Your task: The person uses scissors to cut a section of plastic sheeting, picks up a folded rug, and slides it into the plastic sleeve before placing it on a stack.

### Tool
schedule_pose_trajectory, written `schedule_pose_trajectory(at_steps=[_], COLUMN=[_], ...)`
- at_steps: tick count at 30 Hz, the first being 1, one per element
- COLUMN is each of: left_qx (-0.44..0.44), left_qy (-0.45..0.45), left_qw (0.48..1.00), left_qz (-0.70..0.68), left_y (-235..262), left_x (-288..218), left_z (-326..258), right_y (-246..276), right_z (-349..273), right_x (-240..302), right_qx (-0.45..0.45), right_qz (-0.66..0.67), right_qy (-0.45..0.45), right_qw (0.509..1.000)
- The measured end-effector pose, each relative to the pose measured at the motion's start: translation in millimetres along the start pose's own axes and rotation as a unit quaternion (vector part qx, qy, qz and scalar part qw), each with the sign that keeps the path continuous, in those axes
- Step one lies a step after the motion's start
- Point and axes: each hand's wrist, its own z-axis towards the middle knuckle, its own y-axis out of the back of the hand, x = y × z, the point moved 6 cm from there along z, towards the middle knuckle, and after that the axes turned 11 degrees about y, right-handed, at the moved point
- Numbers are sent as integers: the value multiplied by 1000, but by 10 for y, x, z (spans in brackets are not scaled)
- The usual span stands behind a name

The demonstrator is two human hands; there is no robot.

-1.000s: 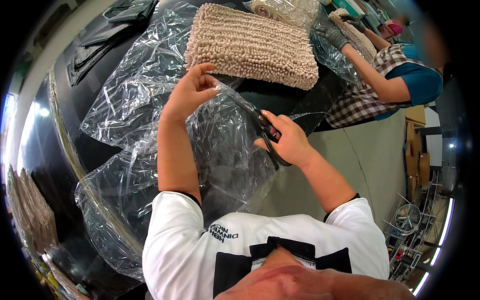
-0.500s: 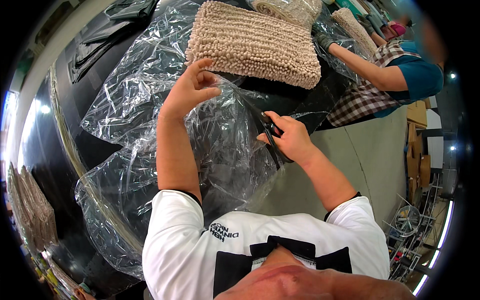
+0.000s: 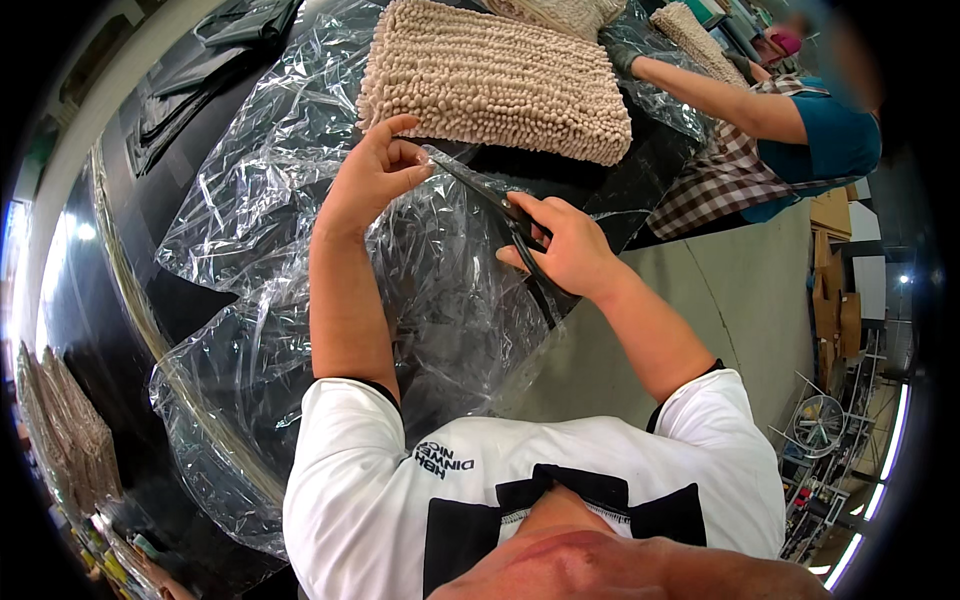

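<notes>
My left hand [image 3: 375, 175] pinches the edge of a clear plastic film [image 3: 430, 265] between thumb and fingers, just below a folded, shaggy beige mat [image 3: 490, 80]. In my right hand [image 3: 575, 248] is a pair of dark scissors [image 3: 482, 190], with a finger and thumb at the handles. The blades point up and left, and their tips reach the film beside my left fingertips. Crinkled film spreads over the dark table under both forearms. The mat lies on the film and the table, untouched by my right hand.
A co-worker in a checked apron [image 3: 690, 185] stands at the right, a gloved hand [image 3: 622, 55] on wrapped beige mats [image 3: 570, 15]. Folded dark plastic sheets [image 3: 190, 75] lie at the far left. Wrapped goods [image 3: 70, 430] are at the left, cardboard boxes [image 3: 830, 290] at the right.
My right hand and the scissors have moved up and left, bringing the blade tips to my left fingertips. My left hand stays at the film edge. The view has shifted slightly.
</notes>
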Motion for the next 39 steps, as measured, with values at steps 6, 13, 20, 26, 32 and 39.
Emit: schedule_pose_trajectory(at_steps=[6, 13, 20, 26, 32, 39], left_qx=[2, -5, 23, 28, 39, 34], left_qy=[4, 18, 42, 36, 37, 49], left_qw=[1000, 1000, 998, 998, 998, 998], left_qz=[-10, -17, -34, -45, -44, -25], left_y=[12, 26, -108, -106, -74, -113], left_x=[16, 33, 25, 54, 117, 66], left_z=[13, 18, 27, 17, 20, 9], right_y=[-22, 21, 94, 91, 83, 64], right_z=[28, 56, 173, 188, 181, 154], right_x=[-15, -36, 30, 54, 52, -18], right_qx=[28, 34, 31, 35, 36, 33], right_qz=[19, 25, -11, -29, -38, -29], right_qy=[-1, 14, 12, 30, 61, 56], right_qw=[999, 999, 999, 999, 997, 997])
